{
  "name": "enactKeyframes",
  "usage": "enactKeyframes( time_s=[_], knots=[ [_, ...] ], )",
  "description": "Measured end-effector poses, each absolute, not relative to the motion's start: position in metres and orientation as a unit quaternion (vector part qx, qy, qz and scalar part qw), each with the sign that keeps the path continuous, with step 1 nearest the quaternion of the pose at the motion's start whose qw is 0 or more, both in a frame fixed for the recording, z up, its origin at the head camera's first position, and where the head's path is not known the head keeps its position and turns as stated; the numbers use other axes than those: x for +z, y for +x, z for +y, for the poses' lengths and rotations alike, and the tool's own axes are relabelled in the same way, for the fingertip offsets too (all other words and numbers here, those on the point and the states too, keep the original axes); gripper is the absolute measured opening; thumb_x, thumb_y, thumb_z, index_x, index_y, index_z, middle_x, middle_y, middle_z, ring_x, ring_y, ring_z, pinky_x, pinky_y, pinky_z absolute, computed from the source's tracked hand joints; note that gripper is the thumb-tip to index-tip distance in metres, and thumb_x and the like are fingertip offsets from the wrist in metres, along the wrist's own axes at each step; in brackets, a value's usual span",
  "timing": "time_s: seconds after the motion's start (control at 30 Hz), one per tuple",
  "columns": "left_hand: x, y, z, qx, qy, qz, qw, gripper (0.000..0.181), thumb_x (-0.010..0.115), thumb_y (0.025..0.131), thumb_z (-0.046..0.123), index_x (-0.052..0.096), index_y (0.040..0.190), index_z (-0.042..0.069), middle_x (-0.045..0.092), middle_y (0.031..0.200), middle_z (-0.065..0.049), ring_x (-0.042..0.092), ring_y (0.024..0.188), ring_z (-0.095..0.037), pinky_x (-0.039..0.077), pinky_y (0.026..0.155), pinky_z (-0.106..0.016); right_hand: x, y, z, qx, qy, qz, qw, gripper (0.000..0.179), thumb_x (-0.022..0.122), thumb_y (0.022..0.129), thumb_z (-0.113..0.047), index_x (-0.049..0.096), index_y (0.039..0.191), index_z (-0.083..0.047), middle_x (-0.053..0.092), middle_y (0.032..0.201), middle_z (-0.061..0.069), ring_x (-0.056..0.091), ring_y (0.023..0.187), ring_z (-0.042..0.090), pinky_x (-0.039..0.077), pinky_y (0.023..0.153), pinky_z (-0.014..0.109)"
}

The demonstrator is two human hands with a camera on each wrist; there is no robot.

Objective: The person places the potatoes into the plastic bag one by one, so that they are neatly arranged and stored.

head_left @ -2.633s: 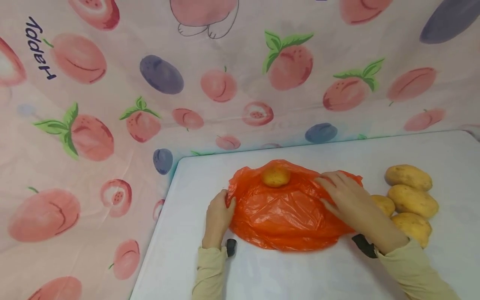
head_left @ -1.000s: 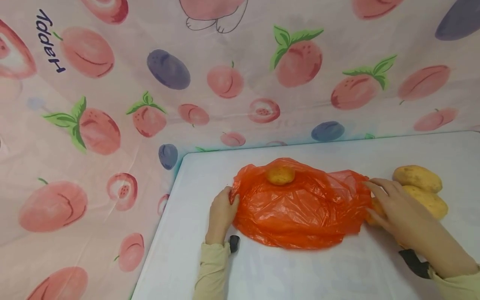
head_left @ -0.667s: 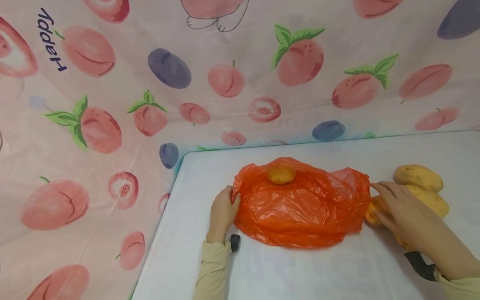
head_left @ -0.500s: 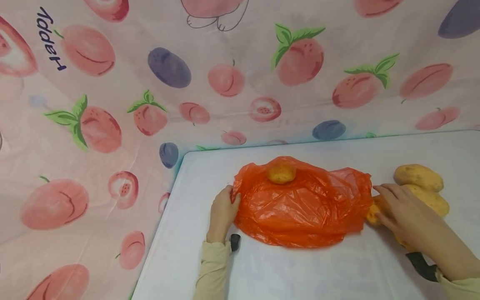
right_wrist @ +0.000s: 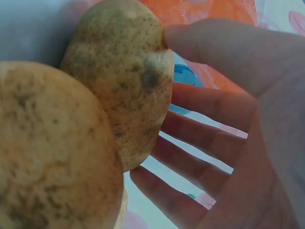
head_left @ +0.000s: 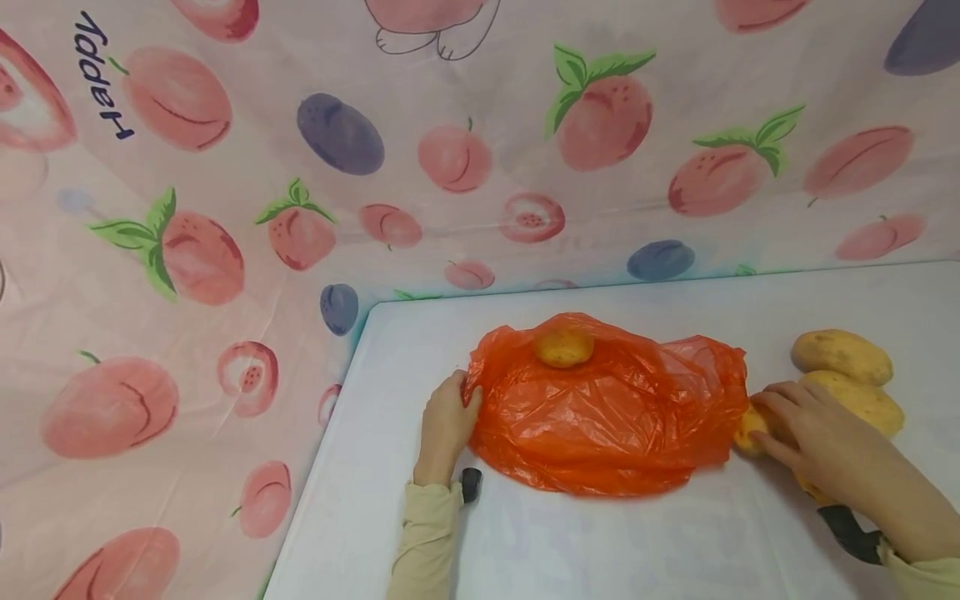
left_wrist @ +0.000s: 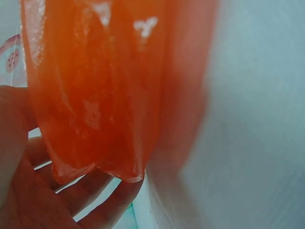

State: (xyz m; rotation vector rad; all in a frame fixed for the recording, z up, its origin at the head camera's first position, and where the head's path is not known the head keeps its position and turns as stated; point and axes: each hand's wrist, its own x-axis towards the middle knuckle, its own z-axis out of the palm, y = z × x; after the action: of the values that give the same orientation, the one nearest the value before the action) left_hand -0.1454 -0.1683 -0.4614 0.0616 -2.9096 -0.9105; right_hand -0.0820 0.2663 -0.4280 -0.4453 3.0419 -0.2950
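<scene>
An orange plastic bag (head_left: pixel 592 425) lies spread across the table, and a potato (head_left: pixel 564 347) sits at its far side. My left hand (head_left: pixel 446 425) holds the bag's left edge; the left wrist view shows the fingers behind the thin plastic (left_wrist: pixel 95 95). Just off the bag's right edge, my right hand (head_left: pixel 828 442) grips another potato (head_left: pixel 750 433) between thumb and fingers. In the right wrist view the thumb presses the top of this speckled potato (right_wrist: pixel 119 81), with the fingers along its far side. A larger-looking potato (right_wrist: pixel 52 148) is beside it, nearer the camera.
Two potatoes, one farther back (head_left: pixel 842 356) and one partly behind my right hand (head_left: pixel 862 404), lie at the right. Part of another (head_left: pixel 810 490) shows beneath my right wrist. A fruit-print cloth (head_left: pixel 450 100) hangs behind the white table (head_left: pixel 600 550).
My right hand has left the bag's right side, moved right and closed on a potato. The bag's right end now lies spread wider. My left hand stays at the left edge.
</scene>
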Motion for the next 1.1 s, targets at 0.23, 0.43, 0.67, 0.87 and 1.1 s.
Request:
enactKeyframes(
  time_s=[0.23,0.43,0.67,0.87,1.1],
  knots=[
    [-0.462,-0.146,-0.168,-0.306,0.021,-0.951,0.04,0.025,0.063,0.098,0.026,0.063,0.115,0.009,0.066,0.094,-0.005,0.057,0.079,-0.02,0.056,0.079,-0.034,-0.428,-0.085,0.269,-0.095,-0.129,0.986,0.045,0.061,0.077,0.083,-0.041,0.063,0.117,0.007,0.058,0.119,0.029,0.048,0.11,0.047,0.043,0.093,0.065],
    [-0.462,-0.146,-0.169,-0.306,0.017,-0.951,0.047,0.023,0.063,0.097,0.025,0.063,0.112,0.008,0.064,0.09,-0.004,0.056,0.076,-0.02,0.054,0.073,-0.033,-0.432,-0.088,0.27,-0.087,-0.125,0.987,0.051,0.07,0.083,0.075,-0.046,0.063,0.118,0.006,0.058,0.119,0.029,0.049,0.109,0.046,0.045,0.09,0.065],
    [-0.465,-0.146,-0.169,-0.304,0.02,-0.952,0.039,0.023,0.062,0.098,0.026,0.062,0.113,0.009,0.064,0.09,-0.004,0.056,0.077,-0.019,0.054,0.075,-0.033,-0.434,-0.09,0.271,-0.083,-0.134,0.986,0.058,0.065,0.083,0.076,-0.042,0.065,0.12,0.002,0.06,0.117,0.026,0.051,0.104,0.044,0.048,0.087,0.062],
    [-0.463,-0.145,-0.167,-0.307,0.024,-0.951,0.039,0.023,0.063,0.097,0.025,0.063,0.113,0.008,0.064,0.09,-0.004,0.057,0.078,-0.02,0.055,0.076,-0.034,-0.434,-0.091,0.27,-0.076,-0.139,0.986,0.05,0.06,0.077,0.082,-0.043,0.065,0.121,0.001,0.062,0.115,0.026,0.052,0.104,0.045,0.048,0.085,0.062],
    [-0.463,-0.145,-0.168,-0.309,0.022,-0.95,0.041,0.022,0.063,0.097,0.024,0.063,0.112,0.008,0.064,0.09,-0.004,0.057,0.077,-0.019,0.055,0.075,-0.034,-0.432,-0.093,0.271,-0.064,-0.13,0.987,0.067,0.062,0.072,0.087,-0.041,0.061,0.126,0.005,0.059,0.12,0.031,0.05,0.109,0.05,0.045,0.089,0.066]
  ],
)
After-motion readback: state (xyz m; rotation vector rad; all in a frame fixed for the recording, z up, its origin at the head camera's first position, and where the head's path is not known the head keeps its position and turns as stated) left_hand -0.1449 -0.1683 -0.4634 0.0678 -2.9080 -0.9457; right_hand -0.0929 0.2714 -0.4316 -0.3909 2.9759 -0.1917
